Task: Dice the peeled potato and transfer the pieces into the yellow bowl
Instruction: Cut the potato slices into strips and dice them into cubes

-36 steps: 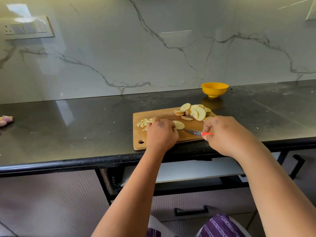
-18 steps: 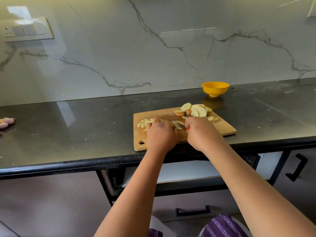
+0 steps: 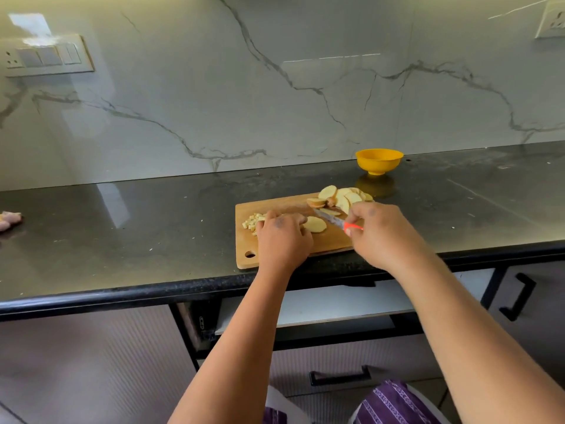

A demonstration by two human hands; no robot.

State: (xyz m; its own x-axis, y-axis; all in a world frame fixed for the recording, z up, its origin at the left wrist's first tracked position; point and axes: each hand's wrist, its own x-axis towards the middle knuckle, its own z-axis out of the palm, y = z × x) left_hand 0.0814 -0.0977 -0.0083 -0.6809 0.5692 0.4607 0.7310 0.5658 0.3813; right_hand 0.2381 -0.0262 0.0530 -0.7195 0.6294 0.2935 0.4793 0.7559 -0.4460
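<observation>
A wooden cutting board lies on the dark counter near its front edge. A pile of potato slices sits at the board's far right corner. Small diced pieces lie at its left side. My left hand rests on a flat potato slice in the middle of the board, fingers curled over it. My right hand grips a knife by its orange-red handle, the blade pointing left just right of that slice. The yellow bowl stands behind the board by the wall.
The dark counter runs left and right of the board, with a marble wall behind. Something pinkish lies at the far left edge. Drawers and cabinet handles sit below the counter's front edge.
My right hand came in close beside the left half a second ago, then drew back to the right, baring the knife blade. My left hand has stayed on the slice.
</observation>
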